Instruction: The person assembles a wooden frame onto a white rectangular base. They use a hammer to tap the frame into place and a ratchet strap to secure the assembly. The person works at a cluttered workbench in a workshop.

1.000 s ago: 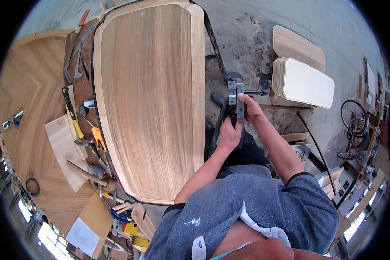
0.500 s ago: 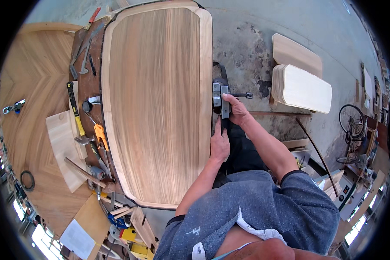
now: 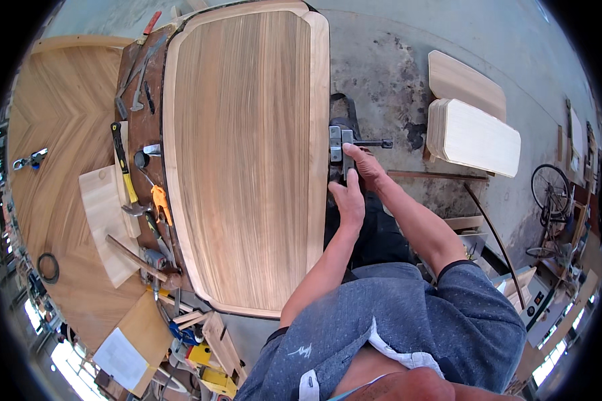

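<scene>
Head view: two bare hands just off the right long edge of a big wooden panel [image 3: 244,160]; panel lies left of the fingers, pale border round a darker, striped middle.
Right hand [image 3: 370,170]: thumb laid on the metal clamp [image 3: 335,142], gripping it; other fingers mostly hidden behind.
Left hand [image 3: 349,204]: thumb and forefinger spread apart, thumb tip near the clamp's lower end; remaining fingers hidden, cannot tell how they sit.
Clamp: at the right fingertips, close beside the panel edge; whether it touches the wood, cannot tell. Its threaded screw [image 3: 373,143] sticks out rightward, above the right hand.
Counter [image 3: 144,130]: brown, left of the fingers, past the panel's far edge.
Hammer [image 3: 124,160]: yellow and black, well left of the fingers, head end nearer the person; orange tool [image 3: 158,202] just right of it.
Board stack [image 3: 475,134]: right of the fingers, well apart; pale, corners clipped. Another board [image 3: 468,80] lies just beyond it.
Bicycle [image 3: 548,212]: far right of the fingers, on grey floor [image 3: 381,43].
</scene>
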A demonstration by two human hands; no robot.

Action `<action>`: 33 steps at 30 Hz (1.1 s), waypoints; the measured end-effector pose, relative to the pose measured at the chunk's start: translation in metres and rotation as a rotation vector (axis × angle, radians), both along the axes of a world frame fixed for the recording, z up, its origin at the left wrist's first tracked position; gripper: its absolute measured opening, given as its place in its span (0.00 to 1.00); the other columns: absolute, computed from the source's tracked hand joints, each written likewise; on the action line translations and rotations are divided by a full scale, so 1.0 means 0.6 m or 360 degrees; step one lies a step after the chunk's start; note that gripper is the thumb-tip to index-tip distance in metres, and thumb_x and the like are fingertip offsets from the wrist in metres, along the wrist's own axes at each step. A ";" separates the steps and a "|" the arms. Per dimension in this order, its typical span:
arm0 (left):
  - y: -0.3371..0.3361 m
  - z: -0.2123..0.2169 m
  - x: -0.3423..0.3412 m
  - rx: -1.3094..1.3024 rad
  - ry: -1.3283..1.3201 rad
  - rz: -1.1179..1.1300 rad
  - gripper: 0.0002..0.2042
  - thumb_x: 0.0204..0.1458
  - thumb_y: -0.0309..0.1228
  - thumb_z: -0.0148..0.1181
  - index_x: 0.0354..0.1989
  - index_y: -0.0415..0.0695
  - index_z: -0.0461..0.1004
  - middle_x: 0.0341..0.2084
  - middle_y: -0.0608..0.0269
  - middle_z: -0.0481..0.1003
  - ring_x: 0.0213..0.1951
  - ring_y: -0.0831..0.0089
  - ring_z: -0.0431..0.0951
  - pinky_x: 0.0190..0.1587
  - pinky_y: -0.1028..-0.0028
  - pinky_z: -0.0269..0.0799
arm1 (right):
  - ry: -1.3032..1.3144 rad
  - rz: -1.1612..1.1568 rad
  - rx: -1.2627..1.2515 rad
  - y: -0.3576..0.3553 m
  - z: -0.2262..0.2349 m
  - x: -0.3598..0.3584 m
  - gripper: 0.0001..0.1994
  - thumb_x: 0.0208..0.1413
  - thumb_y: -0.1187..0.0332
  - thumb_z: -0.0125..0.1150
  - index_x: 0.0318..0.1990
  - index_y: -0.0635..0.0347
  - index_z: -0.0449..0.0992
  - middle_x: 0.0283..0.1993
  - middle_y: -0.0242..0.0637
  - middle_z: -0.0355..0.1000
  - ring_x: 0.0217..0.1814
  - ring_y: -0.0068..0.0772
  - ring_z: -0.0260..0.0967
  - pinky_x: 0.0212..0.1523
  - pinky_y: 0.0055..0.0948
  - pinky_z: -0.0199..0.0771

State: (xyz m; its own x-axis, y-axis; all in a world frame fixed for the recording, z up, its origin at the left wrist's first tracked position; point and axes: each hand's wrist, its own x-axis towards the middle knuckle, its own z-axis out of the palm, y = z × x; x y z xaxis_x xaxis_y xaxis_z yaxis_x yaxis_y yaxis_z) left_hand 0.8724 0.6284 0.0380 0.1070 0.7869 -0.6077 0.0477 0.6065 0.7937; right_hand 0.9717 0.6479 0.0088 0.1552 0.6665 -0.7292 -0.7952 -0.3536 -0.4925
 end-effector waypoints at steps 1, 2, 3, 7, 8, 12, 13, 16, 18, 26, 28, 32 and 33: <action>0.008 -0.001 0.013 -0.0070 -0.0048 0.0067 0.17 0.63 0.42 0.55 0.38 0.36 0.71 0.33 0.63 0.72 0.37 0.74 0.70 0.41 0.69 0.68 | -0.0050 0.0006 0.0019 0.001 0.005 0.002 0.19 0.54 0.54 0.68 0.47 0.57 0.78 0.43 0.31 0.77 0.40 0.26 0.74 0.44 0.34 0.76; 0.014 -0.008 0.023 -0.0273 -0.0262 0.0288 0.17 0.63 0.45 0.55 0.33 0.43 0.73 0.28 0.70 0.71 0.31 0.79 0.69 0.35 0.72 0.66 | -0.0063 0.0018 0.0025 -0.005 -0.006 0.003 0.20 0.54 0.54 0.68 0.48 0.57 0.78 0.43 0.31 0.77 0.40 0.25 0.73 0.44 0.33 0.75; 0.017 -0.027 0.009 -0.0470 -0.0459 0.0191 0.15 0.63 0.46 0.57 0.32 0.47 0.74 0.25 0.73 0.69 0.27 0.81 0.67 0.32 0.75 0.63 | -0.0065 0.0042 -0.0004 -0.009 -0.011 0.008 0.20 0.54 0.53 0.68 0.48 0.57 0.78 0.43 0.30 0.77 0.40 0.25 0.73 0.44 0.33 0.75; 0.016 -0.079 -0.047 -0.1019 -0.0831 -0.0059 0.12 0.61 0.47 0.60 0.33 0.53 0.77 0.23 0.76 0.72 0.24 0.81 0.70 0.29 0.78 0.64 | -0.0256 0.0257 -0.0102 -0.023 -0.032 0.025 0.24 0.59 0.50 0.62 0.52 0.62 0.77 0.46 0.33 0.76 0.46 0.26 0.71 0.48 0.32 0.73; 0.006 -0.091 -0.047 -0.1053 -0.0760 0.0015 0.12 0.61 0.47 0.60 0.34 0.53 0.77 0.24 0.75 0.73 0.25 0.81 0.71 0.29 0.77 0.65 | -0.0424 0.0311 -0.0117 -0.023 -0.018 0.019 0.26 0.60 0.49 0.60 0.53 0.64 0.76 0.48 0.34 0.76 0.48 0.27 0.70 0.49 0.32 0.72; 0.010 -0.088 -0.027 -0.1104 -0.0722 0.0169 0.10 0.63 0.43 0.56 0.35 0.52 0.78 0.25 0.76 0.76 0.26 0.80 0.72 0.28 0.76 0.66 | -0.1032 0.0721 -0.0204 -0.049 0.027 0.045 0.30 0.67 0.48 0.48 0.59 0.69 0.72 0.55 0.48 0.74 0.55 0.34 0.70 0.56 0.34 0.68; 0.010 -0.102 -0.035 -0.1028 -0.0696 0.0098 0.11 0.63 0.42 0.57 0.31 0.53 0.75 0.19 0.77 0.71 0.20 0.81 0.67 0.23 0.77 0.60 | -0.1020 0.0893 -0.0188 -0.078 0.000 0.066 0.30 0.65 0.48 0.52 0.58 0.69 0.73 0.52 0.50 0.76 0.51 0.35 0.73 0.52 0.35 0.71; 0.020 -0.077 -0.040 -0.0882 -0.0806 0.0168 0.15 0.57 0.42 0.67 0.23 0.54 0.69 0.13 0.79 0.58 0.15 0.83 0.55 0.20 0.77 0.47 | -0.1694 0.0855 -0.0300 -0.157 0.006 0.116 0.23 0.55 0.58 0.64 0.53 0.65 0.76 0.43 0.47 0.79 0.43 0.41 0.77 0.45 0.37 0.76; 0.019 -0.053 -0.039 -0.0825 -0.0900 0.0192 0.15 0.56 0.41 0.68 0.23 0.55 0.68 0.12 0.79 0.56 0.15 0.84 0.54 0.20 0.77 0.46 | -0.2412 0.0550 -0.0105 -0.142 0.038 0.136 0.19 0.53 0.65 0.65 0.51 0.63 0.77 0.41 0.48 0.78 0.44 0.45 0.77 0.48 0.38 0.76; 0.018 -0.061 -0.009 -0.0871 -0.0621 0.0367 0.16 0.58 0.35 0.64 0.18 0.56 0.68 0.12 0.78 0.59 0.14 0.83 0.55 0.18 0.75 0.47 | -0.1897 0.1602 -0.0072 -0.146 -0.030 0.112 0.19 0.53 0.64 0.63 0.47 0.71 0.75 0.39 0.57 0.76 0.46 0.58 0.75 0.50 0.45 0.74; -0.001 -0.078 -0.032 -0.0913 -0.0765 0.0421 0.13 0.59 0.38 0.62 0.24 0.56 0.67 0.12 0.79 0.57 0.14 0.84 0.55 0.18 0.76 0.48 | -0.1714 0.1905 0.0055 -0.135 0.133 0.099 0.14 0.55 0.63 0.60 0.41 0.67 0.75 0.37 0.59 0.75 0.44 0.61 0.74 0.46 0.48 0.73; 0.009 -0.058 -0.019 -0.0834 -0.0910 0.0325 0.17 0.54 0.38 0.70 0.21 0.56 0.65 0.13 0.81 0.56 0.14 0.84 0.52 0.19 0.76 0.45 | -0.2427 0.1911 0.0125 -0.050 0.217 0.210 0.09 0.55 0.69 0.56 0.42 0.60 0.74 0.37 0.52 0.74 0.43 0.57 0.73 0.42 0.51 0.72; 0.007 -0.059 -0.021 -0.0830 -0.0938 0.0341 0.17 0.53 0.38 0.70 0.21 0.56 0.65 0.13 0.81 0.55 0.14 0.85 0.51 0.20 0.76 0.45 | -0.2708 0.1667 0.0282 -0.018 0.186 0.248 0.08 0.55 0.71 0.55 0.42 0.59 0.75 0.36 0.49 0.74 0.43 0.56 0.72 0.40 0.51 0.72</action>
